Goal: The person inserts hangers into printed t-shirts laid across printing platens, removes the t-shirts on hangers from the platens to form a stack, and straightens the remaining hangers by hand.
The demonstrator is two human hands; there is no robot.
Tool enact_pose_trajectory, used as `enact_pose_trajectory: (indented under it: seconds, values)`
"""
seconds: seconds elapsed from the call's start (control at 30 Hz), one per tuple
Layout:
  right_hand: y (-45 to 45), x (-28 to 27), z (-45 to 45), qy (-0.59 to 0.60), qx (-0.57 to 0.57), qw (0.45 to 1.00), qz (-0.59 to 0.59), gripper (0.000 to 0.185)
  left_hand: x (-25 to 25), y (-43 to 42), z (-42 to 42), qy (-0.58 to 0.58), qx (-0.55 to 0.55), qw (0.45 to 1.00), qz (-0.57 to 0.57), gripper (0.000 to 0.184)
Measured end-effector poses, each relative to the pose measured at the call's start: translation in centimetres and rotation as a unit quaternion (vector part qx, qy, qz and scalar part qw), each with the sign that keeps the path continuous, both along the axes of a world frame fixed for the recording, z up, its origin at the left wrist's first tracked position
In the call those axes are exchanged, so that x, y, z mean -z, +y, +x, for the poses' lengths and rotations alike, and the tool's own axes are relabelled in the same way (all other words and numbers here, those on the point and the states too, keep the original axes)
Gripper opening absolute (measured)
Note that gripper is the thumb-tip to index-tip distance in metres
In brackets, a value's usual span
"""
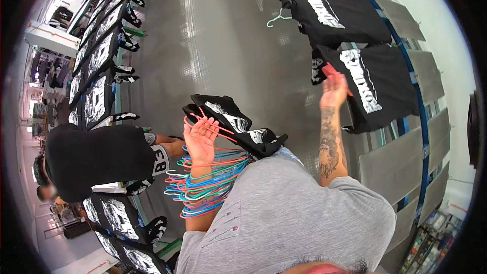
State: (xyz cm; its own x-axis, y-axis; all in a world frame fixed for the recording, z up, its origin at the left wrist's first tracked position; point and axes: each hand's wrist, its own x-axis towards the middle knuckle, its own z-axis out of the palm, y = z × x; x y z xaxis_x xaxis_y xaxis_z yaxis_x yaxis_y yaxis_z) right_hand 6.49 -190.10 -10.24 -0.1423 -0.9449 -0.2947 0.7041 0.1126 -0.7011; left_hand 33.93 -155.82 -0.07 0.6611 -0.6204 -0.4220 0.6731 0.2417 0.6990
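My left hand [200, 139] is closed around a red clothes hanger [223, 131]. Black printed shirts [228, 114] hang in folds beside that hand, against my front. A thick bundle of red, blue, green and white hangers [208, 187] is looped over my left forearm. My right hand [335, 91] reaches to the near side of a black T-shirt [390, 81] with a white print, laid flat on a board. Its fingers are closed on a red piece [329, 69], possibly a hanger; its full shape is hidden.
More black shirts [324, 12] lie on boards along the right rail, with light green hangers [279, 18] at their collars. Bare grey boards [390, 157] are nearer me. Another person [101, 157] bends over the left row of printed shirts [99, 101]. Grey floor [213, 35] runs between.
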Motion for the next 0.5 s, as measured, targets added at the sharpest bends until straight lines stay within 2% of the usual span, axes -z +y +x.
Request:
enact_pose_trajectory:
  seconds: [0.1,0.13,0.23,0.3,0.37,0.43,0.5]
  values:
    - [-6.8,-8.0,0.5,0.026,0.136,0.975,-0.174,0.026,-0.4,-1.9,1.6,0.005,-0.021,1.0,0.014,0.064]
    - [-9.6,-8.9,1.2,0.059,0.078,0.966,-0.239,0.033,0.0,-2.2,2.6,0.011,-0.018,1.0,0.004,0.063]
    - [-11.1,-11.3,7.9,0.376,-0.047,0.844,-0.379,0.061,0.9,-3.6,5.2,0.028,-0.005,0.999,-0.019,0.063]
    - [-5.9,-17.0,11.2,0.442,-0.262,0.738,-0.438,0.049,1.1,-5.2,7.8,0.03,-0.001,0.999,-0.027,0.062]
    - [-0.1,-24.3,13.8,0.45,-0.473,0.635,-0.412,0.054,0.9,-6.2,9.8,0.03,0.001,0.999,-0.019,0.06]
    - [2.2,-32.1,14.6,0.486,-0.542,0.543,-0.417,0.043,0.9,-7.2,12.4,0.035,0.014,0.999,-0.029,0.061]
    - [2.6,-37.9,16.3,0.488,-0.464,0.631,-0.385,0.023,0.7,-7.8,15.0,0.021,0.016,0.999,-0.029,0.059]
